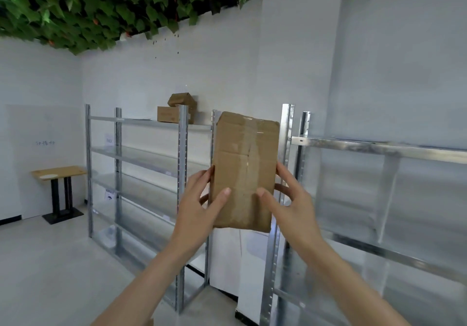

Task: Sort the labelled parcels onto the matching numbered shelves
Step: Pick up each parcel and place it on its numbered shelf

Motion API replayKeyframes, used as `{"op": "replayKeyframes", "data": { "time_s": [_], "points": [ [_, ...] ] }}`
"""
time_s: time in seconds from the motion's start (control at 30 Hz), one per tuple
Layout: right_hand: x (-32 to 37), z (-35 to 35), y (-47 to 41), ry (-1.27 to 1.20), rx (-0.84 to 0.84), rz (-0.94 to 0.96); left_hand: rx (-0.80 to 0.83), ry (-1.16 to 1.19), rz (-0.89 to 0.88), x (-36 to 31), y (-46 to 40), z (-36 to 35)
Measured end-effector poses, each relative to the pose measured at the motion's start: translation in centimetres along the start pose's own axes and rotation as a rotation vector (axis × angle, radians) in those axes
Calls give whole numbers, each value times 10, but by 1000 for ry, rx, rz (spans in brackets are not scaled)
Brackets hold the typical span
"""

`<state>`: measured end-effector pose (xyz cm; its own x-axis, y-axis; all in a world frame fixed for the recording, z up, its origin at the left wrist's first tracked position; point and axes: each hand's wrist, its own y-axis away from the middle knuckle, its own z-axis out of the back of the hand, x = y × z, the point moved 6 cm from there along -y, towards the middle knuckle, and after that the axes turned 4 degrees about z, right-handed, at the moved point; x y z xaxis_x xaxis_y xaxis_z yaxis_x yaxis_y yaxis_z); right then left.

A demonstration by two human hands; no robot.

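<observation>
Cardboard fills the middle of the view: a flat, brown, taped rectangular parcel is held upright in the air at about chest height, its broad face turned toward the camera, probably so the person can look for its label before choosing a shelf; no label is readable on the side that shows. It hangs in front of the gap between the left grey metal shelving rack and the right grey metal shelving rack, resting on neither. The left hand grips the parcel's lower left edge, thumb pressed on the front face and fingers curled round behind. The right hand mirrors it on the lower right edge, thumb in front, fingers wrapped to the back. Two small brown cardboard boxes already sit on the left rack's top shelf, one leaning on the other. Small white paper tags on that rack's post presumably number its shelves, but are too blurred to read.
</observation>
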<state>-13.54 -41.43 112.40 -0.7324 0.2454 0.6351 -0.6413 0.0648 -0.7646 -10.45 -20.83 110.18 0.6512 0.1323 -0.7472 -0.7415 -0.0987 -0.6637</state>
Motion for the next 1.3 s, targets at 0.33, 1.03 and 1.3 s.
{"op": "replayKeyframes", "data": {
  "time_s": [0.33,1.03,1.3],
  "points": [
    [8,97,-13,134,2,18,5,240,56,-34,7,-82],
    [7,283,-2,13,22,24,188,122,-35,-105,35,-285],
    [10,327,7,278,95,49,228,161,-95,-108,39,-327]
  ]
}}
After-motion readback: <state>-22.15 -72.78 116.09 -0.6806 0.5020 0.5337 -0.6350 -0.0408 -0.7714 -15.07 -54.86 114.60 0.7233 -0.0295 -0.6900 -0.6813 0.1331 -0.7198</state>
